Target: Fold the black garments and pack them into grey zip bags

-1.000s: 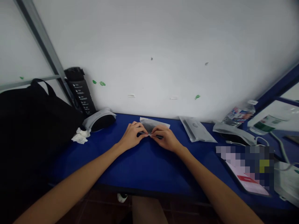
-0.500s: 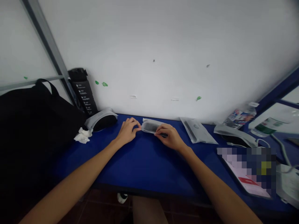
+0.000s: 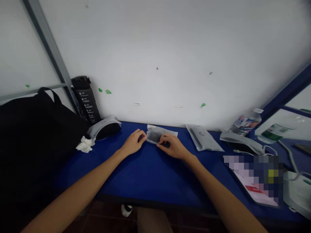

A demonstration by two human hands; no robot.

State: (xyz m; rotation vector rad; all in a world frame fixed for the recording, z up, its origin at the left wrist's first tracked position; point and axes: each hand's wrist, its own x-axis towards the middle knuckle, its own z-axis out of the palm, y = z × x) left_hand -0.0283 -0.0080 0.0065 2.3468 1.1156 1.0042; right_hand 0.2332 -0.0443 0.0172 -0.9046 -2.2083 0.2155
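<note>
Left hand (image 3: pixel 133 143) gripped the left end of a translucent pouch (image 3: pixel 159 134) with a dark core; right hand (image 3: pixel 173 146) gripped its right end. Pouch rested on the far part of the blue tabletop (image 3: pixel 150 174), between a crumpled tissue (image 3: pixel 85 144) at left and a grey sachet (image 3: pixel 202 137) at right.

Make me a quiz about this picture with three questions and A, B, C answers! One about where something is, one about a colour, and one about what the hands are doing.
1. Where is the black bottle?
A) Beside the black bag
B) Between the hands
C) On the floor

2. What colour is the table top?
A) Red
B) Blue
C) White

3. What are the left hand and right hand touching?
A) The bottle
B) The bag
C) A plastic packet

Answers:
1: A, it stands by the wall next to the bag.
2: B, blue shows all around the hands.
3: C, both hands are at the packet.
</note>
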